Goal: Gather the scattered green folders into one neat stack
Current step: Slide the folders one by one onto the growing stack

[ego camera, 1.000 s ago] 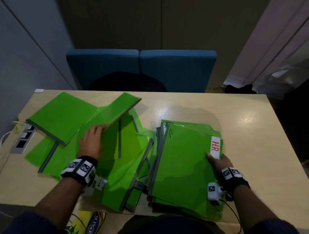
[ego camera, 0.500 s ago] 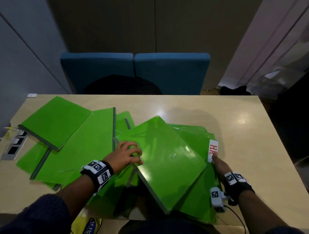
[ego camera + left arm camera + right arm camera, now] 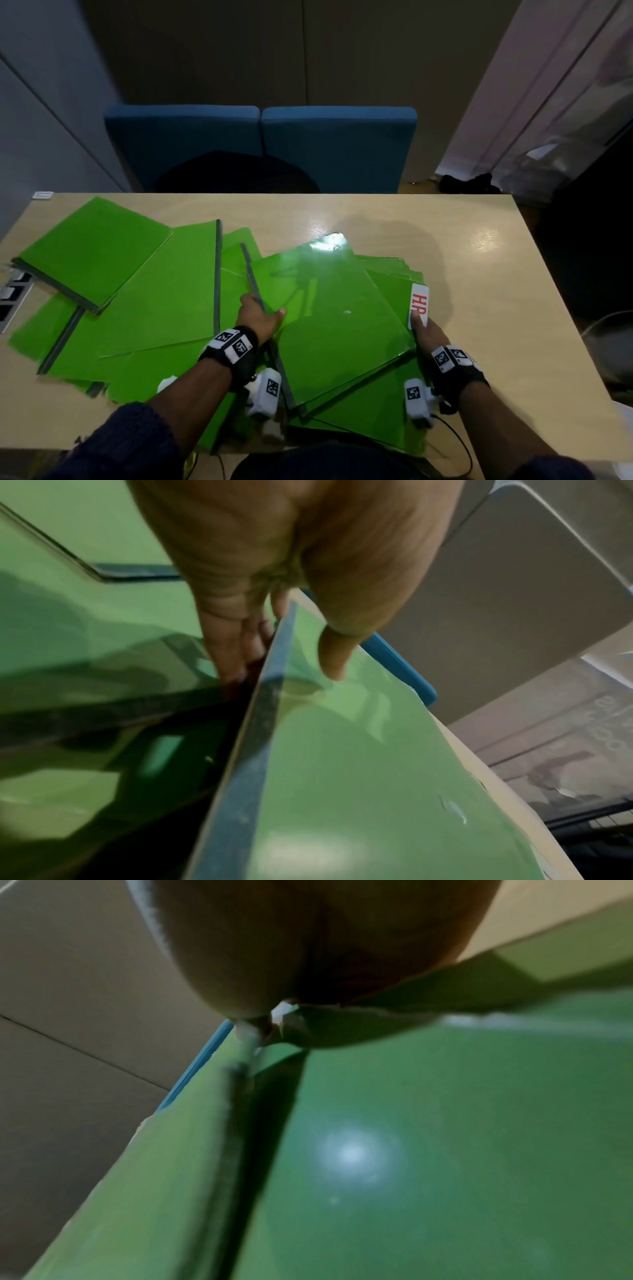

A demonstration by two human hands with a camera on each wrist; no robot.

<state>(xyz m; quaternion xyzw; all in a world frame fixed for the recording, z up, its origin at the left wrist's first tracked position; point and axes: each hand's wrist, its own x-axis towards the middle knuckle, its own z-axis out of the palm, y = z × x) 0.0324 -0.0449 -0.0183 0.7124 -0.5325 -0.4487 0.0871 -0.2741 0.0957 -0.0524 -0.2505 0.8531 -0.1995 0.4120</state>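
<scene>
Green folder (image 3: 329, 318) lies askew on the stack (image 3: 383, 421) at the surface's (image 3: 479, 246) near edge; left hand (image 3: 258, 320) pinches its dark spine (thumb on top, fingers beneath). Right hand (image 3: 428, 334) clamps the stack's edge by the white label (image 3: 419, 303). Other folders (image 3: 144, 301) lie scattered left.

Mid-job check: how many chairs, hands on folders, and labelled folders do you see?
Blue chairs: 2
Hands on folders: 2 (left hand grips the top folder; right hand holds the HR-labelled folder)
HR-labelled folders: 1
Total: 5
</scene>
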